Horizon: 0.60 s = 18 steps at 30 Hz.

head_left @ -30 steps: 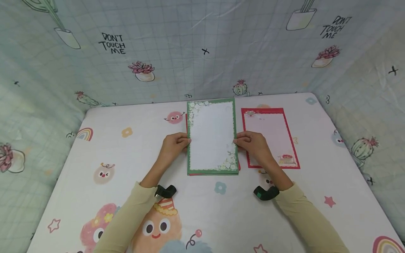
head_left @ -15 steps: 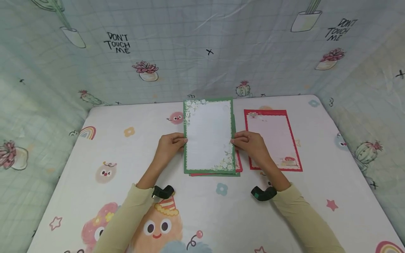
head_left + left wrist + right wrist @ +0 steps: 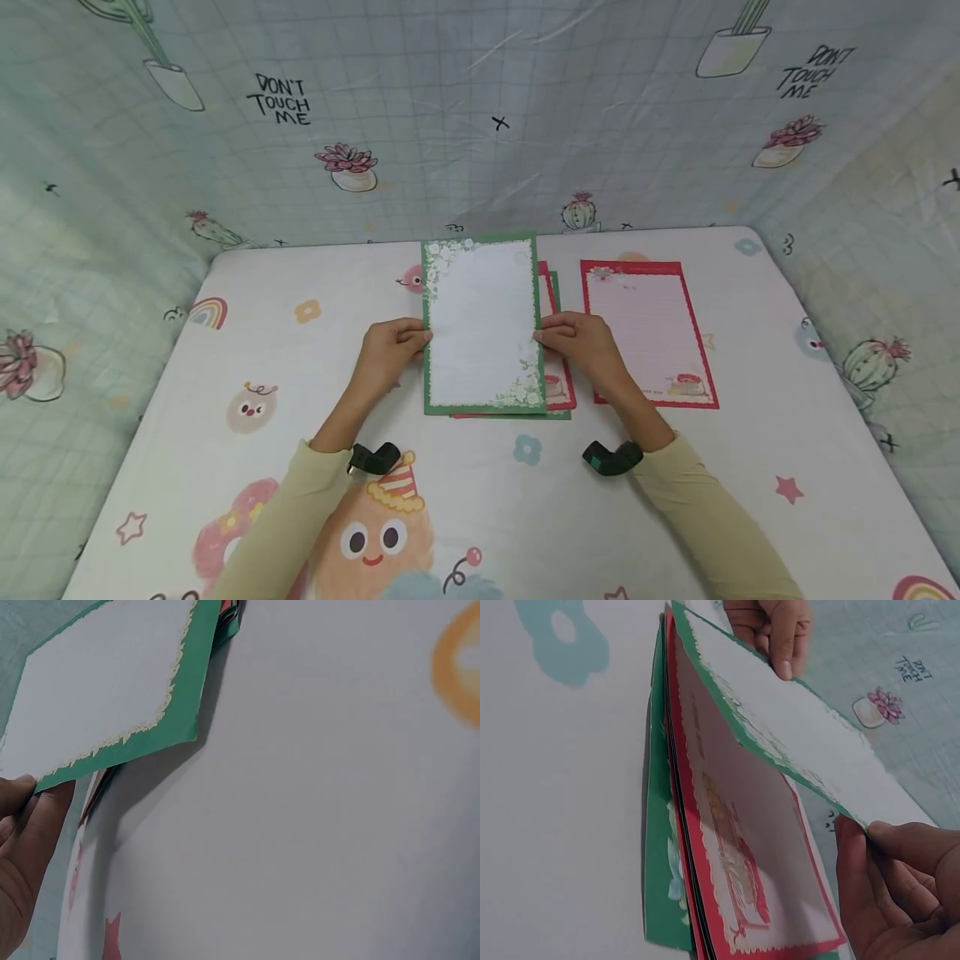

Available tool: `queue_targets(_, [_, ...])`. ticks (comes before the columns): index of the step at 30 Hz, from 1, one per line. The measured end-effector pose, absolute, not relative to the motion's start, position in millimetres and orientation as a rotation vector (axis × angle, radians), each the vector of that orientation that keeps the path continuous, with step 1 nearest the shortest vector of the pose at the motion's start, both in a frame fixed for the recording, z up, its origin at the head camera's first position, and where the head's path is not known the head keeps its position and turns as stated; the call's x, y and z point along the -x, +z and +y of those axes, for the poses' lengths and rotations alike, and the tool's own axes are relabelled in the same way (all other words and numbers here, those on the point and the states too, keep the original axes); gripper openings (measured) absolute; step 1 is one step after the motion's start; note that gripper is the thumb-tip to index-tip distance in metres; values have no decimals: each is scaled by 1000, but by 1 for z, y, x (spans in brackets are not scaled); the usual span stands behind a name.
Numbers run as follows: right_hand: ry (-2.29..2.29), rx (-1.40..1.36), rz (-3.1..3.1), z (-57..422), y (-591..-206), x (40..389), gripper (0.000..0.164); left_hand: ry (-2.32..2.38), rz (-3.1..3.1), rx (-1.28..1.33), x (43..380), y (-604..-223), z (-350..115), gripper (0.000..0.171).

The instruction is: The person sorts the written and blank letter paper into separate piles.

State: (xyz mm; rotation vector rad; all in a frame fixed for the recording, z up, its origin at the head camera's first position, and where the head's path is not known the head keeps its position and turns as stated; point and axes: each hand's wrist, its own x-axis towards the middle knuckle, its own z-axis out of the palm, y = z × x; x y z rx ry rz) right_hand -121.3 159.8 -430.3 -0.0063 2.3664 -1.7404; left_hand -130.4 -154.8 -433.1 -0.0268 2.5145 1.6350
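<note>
A green-bordered sheet of paper [image 3: 483,325] with white flowers at two corners is held up by both hands. My left hand [image 3: 390,350] pinches its left edge between thumb and fingers, and my right hand [image 3: 581,342] pinches the right edge. Beneath it lies a stack of red- and green-bordered sheets [image 3: 558,392]. In the right wrist view the lifted sheet [image 3: 795,727] slants above the red-bordered top sheet [image 3: 754,847] of that stack. The left wrist view has its green border [image 3: 180,712] raised off the table, with fingers [image 3: 45,825] at one corner.
To the right of the stack, a separate red-bordered sheet [image 3: 648,325] lies flat, partly behind the right hand. A white table cover [image 3: 480,517] with cartoon prints spreads around. Behind the table hangs a patterned curtain [image 3: 420,108].
Both hands have moved the green-bordered sheet to the left, off the stack's right side. More of the red- and green-bordered sheets below now shows. The separate red-bordered sheet stays in place.
</note>
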Motion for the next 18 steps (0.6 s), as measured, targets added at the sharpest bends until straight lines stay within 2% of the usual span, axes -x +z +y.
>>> queue_targets(18, [-1702,18,2378,124,-429,132,30,1587,2523,91,125,-425,-190,32])
